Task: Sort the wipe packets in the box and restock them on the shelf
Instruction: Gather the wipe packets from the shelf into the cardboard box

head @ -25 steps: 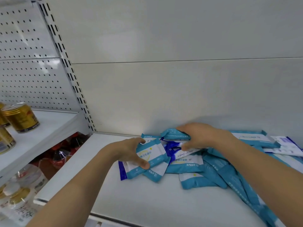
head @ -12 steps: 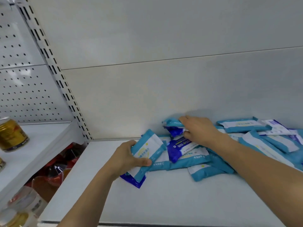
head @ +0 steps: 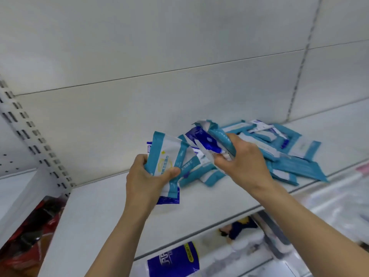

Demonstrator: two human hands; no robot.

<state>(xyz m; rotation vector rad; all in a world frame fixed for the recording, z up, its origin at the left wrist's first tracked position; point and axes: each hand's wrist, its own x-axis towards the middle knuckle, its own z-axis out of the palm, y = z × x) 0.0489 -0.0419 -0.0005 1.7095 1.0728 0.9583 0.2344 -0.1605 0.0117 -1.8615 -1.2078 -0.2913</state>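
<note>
My left hand grips a small stack of wipe packets, a teal-and-white one in front and a dark blue one behind, held upright above the white shelf. My right hand is closed on a bunch of packets, dark blue and teal, lifted off the shelf beside the left stack. Behind and to the right of it a loose pile of teal packets lies on the shelf against the back panel. No box is in view.
A slotted upright stands at the left of the bay. Below the shelf edge are a blue-and-white pack, white rolls and red bags at lower left. A price rail runs along the right front edge.
Both hands have lifted their packets off the shelf and drawn them together. The left stack now stands upright. The view has swung right and down, so the cans at the left are gone.
</note>
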